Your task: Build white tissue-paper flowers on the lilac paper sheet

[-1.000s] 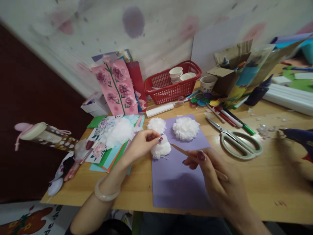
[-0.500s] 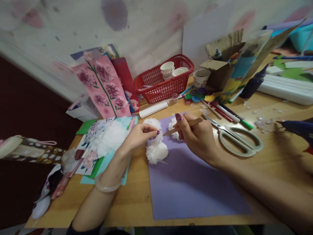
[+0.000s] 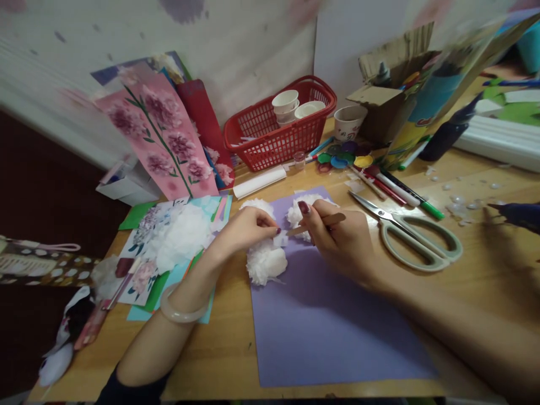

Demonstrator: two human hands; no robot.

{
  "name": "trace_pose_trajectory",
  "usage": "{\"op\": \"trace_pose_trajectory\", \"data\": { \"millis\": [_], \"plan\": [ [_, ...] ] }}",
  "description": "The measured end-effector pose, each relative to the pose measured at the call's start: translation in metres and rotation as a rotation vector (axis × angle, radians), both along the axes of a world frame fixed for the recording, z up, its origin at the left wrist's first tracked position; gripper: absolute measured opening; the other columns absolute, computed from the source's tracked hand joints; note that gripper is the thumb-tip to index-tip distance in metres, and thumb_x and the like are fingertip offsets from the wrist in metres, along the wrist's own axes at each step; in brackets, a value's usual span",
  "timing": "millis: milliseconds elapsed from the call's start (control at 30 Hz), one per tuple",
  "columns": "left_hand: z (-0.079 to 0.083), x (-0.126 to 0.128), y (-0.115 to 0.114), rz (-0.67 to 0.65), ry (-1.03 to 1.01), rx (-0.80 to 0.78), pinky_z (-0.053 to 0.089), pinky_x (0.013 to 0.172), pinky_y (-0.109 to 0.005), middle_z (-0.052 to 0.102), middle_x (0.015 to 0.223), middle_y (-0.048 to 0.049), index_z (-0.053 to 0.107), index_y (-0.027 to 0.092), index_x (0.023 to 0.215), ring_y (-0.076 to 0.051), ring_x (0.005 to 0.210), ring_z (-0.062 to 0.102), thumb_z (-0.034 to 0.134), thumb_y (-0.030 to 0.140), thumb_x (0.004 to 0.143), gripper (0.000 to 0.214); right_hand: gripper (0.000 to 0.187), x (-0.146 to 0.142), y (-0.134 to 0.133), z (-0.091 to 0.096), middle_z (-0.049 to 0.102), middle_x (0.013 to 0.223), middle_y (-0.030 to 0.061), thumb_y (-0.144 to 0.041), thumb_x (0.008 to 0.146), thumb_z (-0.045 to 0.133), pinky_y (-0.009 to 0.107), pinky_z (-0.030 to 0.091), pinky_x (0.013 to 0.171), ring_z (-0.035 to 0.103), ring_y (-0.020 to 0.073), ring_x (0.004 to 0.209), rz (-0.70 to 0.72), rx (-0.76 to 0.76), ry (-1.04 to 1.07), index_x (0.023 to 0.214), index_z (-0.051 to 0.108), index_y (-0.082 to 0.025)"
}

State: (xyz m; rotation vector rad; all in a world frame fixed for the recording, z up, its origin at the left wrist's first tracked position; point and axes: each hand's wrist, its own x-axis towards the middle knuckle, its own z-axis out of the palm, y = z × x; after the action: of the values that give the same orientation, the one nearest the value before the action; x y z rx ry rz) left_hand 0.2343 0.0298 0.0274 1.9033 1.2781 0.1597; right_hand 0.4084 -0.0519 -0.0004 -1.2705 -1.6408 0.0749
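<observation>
A flat, pale wooden craft stick [image 3: 336, 218] is gripped in my right hand [image 3: 343, 244], its tip pointing left toward my other fingertips. My left hand [image 3: 248, 228] has thumb and finger pinched together, closed on a small white piece of tissue paper [image 3: 280, 240]. Both hands are over the upper part of a purple sheet of paper [image 3: 320, 326]. White ruffled tissue flowers lie on that sheet: one [image 3: 266, 263] below my left hand, another [image 3: 310, 205] behind my right fingers. A third, behind my left hand, is partly hidden.
Grey-handled scissors [image 3: 405, 230] lie open right of my right hand. A glue gun [image 3: 517, 216] and scattered beads sit farther right. Behind stand a red basket [image 3: 278, 146] with cups, a paper cup [image 3: 349, 124] and markers. White tissue [image 3: 181, 239] covers papers at left.
The view has shifted slightly. The stick's tip is now close to my left fingertips, and a small white tissue piece shows more clearly below them.
</observation>
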Motion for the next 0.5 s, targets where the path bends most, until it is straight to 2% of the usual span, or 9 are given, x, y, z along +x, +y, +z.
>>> {"op": "trace_pose_trajectory", "data": {
  "millis": [133, 233, 367, 500],
  "plan": [
    [0.008, 0.005, 0.002, 0.014, -0.094, -0.086, 0.04, 0.055, -0.021, 0.067, 0.062, 0.0006, 0.07, 0.014, 0.067, -0.011, 0.057, 0.057, 0.065, 0.02, 0.071, 0.008, 0.041, 0.002, -0.002, 0.004, 0.049, 0.046, -0.0038, -0.033, 0.101, 0.041, 0.024, 0.027, 0.045, 0.044, 0.0089, 0.039, -0.013, -0.041, 0.072, 0.063, 0.049, -0.02],
    [0.008, 0.005, 0.004, 0.005, -0.053, -0.07, 0.039, 0.053, -0.02, 0.065, 0.058, 0.0012, 0.069, 0.014, 0.066, -0.01, 0.054, 0.055, 0.064, 0.019, 0.07, 0.008, 0.044, 0.002, -0.002, 0.006, 0.049, 0.046, -0.0034, -0.038, 0.102, 0.038, 0.024, 0.027, 0.046, 0.044, 0.0093, 0.04, -0.022, -0.067, 0.127, 0.064, 0.051, -0.02],
    [0.003, 0.002, 0.005, -0.024, 0.024, -0.033, 0.038, 0.051, -0.021, 0.064, 0.056, 0.0011, 0.068, 0.015, 0.06, -0.011, 0.052, 0.054, 0.063, 0.02, 0.068, 0.01, 0.046, -0.001, 0.004, 0.002, 0.046, 0.045, -0.0038, -0.041, 0.101, 0.038, 0.025, 0.025, 0.046, 0.04, 0.0088, 0.04, 0.023, -0.122, 0.08, 0.06, 0.044, -0.021],
    [0.0, 0.001, 0.002, -0.028, 0.065, 0.024, 0.035, 0.049, -0.022, 0.063, 0.055, 0.0003, 0.068, 0.016, 0.057, -0.012, 0.053, 0.053, 0.063, 0.022, 0.066, 0.012, 0.048, -0.005, 0.008, -0.004, 0.052, 0.048, -0.0023, -0.043, 0.1, 0.04, 0.025, 0.028, 0.05, 0.044, 0.0092, 0.043, 0.082, -0.207, 0.052, 0.058, 0.045, -0.021]
  ]
}}
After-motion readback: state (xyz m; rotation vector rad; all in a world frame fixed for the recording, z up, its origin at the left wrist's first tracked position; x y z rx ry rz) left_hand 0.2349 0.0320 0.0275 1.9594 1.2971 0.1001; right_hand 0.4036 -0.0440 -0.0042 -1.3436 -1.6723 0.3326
